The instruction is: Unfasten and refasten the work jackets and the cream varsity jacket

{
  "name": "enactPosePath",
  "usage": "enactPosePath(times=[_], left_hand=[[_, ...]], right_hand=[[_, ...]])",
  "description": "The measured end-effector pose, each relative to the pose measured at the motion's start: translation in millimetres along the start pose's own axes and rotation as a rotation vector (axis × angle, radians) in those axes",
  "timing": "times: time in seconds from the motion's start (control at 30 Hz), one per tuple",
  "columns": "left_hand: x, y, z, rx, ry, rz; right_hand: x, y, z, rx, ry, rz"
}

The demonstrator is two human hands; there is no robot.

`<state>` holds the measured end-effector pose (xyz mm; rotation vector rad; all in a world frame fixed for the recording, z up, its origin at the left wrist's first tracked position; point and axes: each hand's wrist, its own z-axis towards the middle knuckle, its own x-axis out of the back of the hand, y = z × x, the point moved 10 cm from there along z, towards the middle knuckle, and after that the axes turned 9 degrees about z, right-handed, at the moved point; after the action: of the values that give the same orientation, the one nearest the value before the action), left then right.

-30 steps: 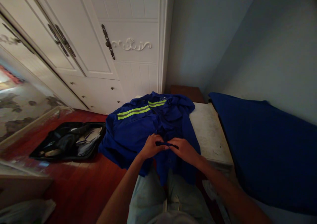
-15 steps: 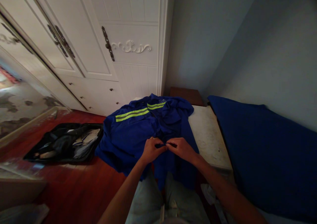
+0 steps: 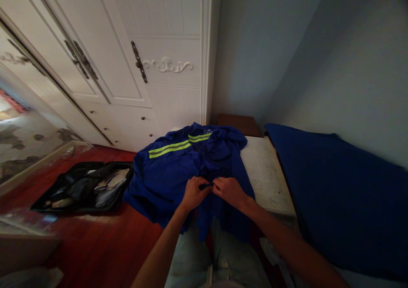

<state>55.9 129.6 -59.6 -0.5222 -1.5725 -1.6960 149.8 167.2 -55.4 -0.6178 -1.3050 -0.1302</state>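
A blue work jacket (image 3: 168, 173) with yellow-green and grey reflective stripes across the chest lies spread over a low white cabinet (image 3: 263, 169), its collar at the far side and its hem hanging toward my legs. My left hand (image 3: 195, 192) pinches the jacket's front near the lower middle. Close beside it, my right hand (image 3: 230, 190) is closed on the other side of the front, fingertips almost touching the left ones. The small bit of cloth or fastening between the fingertips is too dark to make out.
Behind the jacket stands a white wardrobe (image 3: 172, 20) with dark handles. An open black suitcase (image 3: 83, 188) with things inside lies on the red floor (image 3: 127, 237) at left. A blue-covered bed or cushion (image 3: 338, 194) is at right. A brown box-like piece (image 3: 239, 124) sits against the wall.
The fingers of my right hand have curled in more tightly at the jacket's front. My left hand stays nearly in place. The view has shifted slightly.
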Motion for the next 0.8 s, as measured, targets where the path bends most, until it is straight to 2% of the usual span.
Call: enactPosePath(times=[0.1,0.2,0.37,0.57,0.8], left_hand=[[0.8,-2.3,-0.9,0.008,0.019,0.001],[0.1,-1.8,-2.0,-0.009,0.029,0.009],[-3.2,1.5,-2.3,-0.053,0.028,0.051],[-4.7,-0.5,-0.7,-0.045,0.017,0.082],[-2.0,-0.2,-0.2,-0.038,0.007,0.020]], right_hand=[[8.7,0.1,3.4,0.062,0.005,0.117],[12.6,-1.7,7.5,0.150,-0.065,0.244],[6.0,0.1,11.4,0.161,-0.165,0.234],[5.2,7.8,13.7,0.052,-0.042,0.244],[12.0,4.8,15.1,0.014,-0.015,0.393]])
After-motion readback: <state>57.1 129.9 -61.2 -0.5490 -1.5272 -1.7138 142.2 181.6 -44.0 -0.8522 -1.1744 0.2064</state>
